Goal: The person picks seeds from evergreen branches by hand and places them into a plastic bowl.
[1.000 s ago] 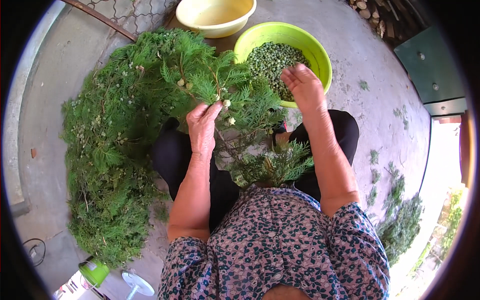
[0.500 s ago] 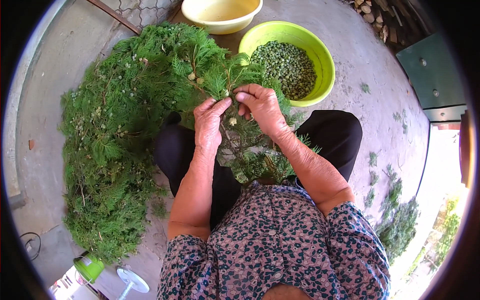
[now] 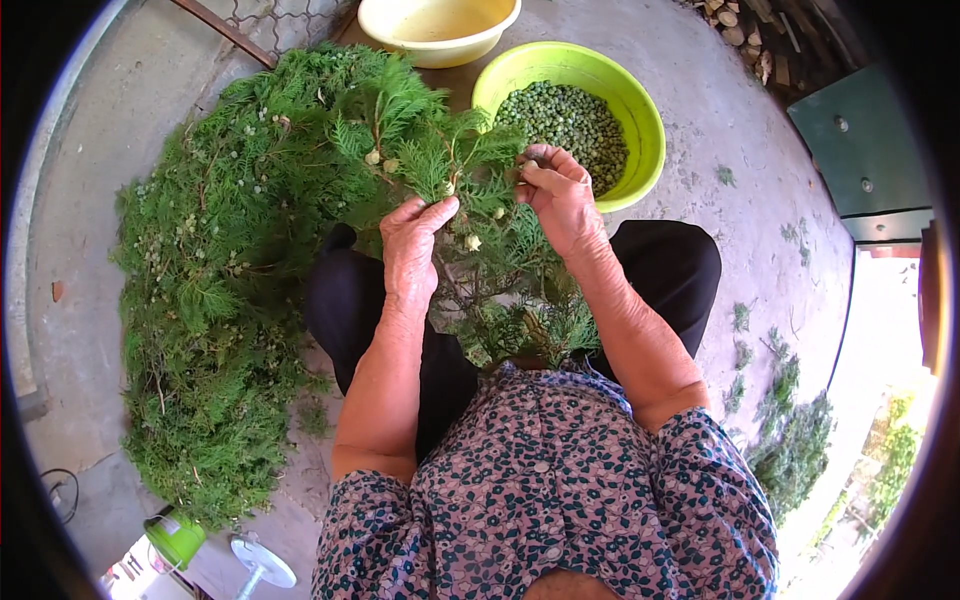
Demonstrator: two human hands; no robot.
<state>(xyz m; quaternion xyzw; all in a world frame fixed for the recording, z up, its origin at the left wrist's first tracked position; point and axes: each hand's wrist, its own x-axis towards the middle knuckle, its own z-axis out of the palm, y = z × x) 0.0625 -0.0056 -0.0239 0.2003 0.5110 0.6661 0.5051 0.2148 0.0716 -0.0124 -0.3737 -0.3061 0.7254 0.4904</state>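
My left hand [image 3: 410, 240] is closed on a leafy conifer branch [image 3: 425, 160], thumb and fingers pinching it just below a pale round cone [image 3: 448, 188]. More pale cones [image 3: 473, 242] hang from the sprigs around that hand. My right hand [image 3: 560, 200] is apart from the left, near the rim of the lime-green basin [image 3: 655, 130]. Its fingertips are pinched together around what looks like a small pale cone [image 3: 528, 170], partly covered by the fingers. Inside the basin lies a heap of small green cones [image 3: 565, 125].
A large pile of cut conifer branches [image 3: 200, 330] covers the floor on my left. Beyond it stands a cream basin [image 3: 440, 45]. Loose sprigs [image 3: 790, 440] lie at the right, below a dark green metal cabinet [image 3: 865, 150]. Stacked firewood [image 3: 750, 35] is at the far right.
My right hand has moved away from the left one, to the right and slightly up toward the lime-green basin. My left hand keeps its hold on the branch.
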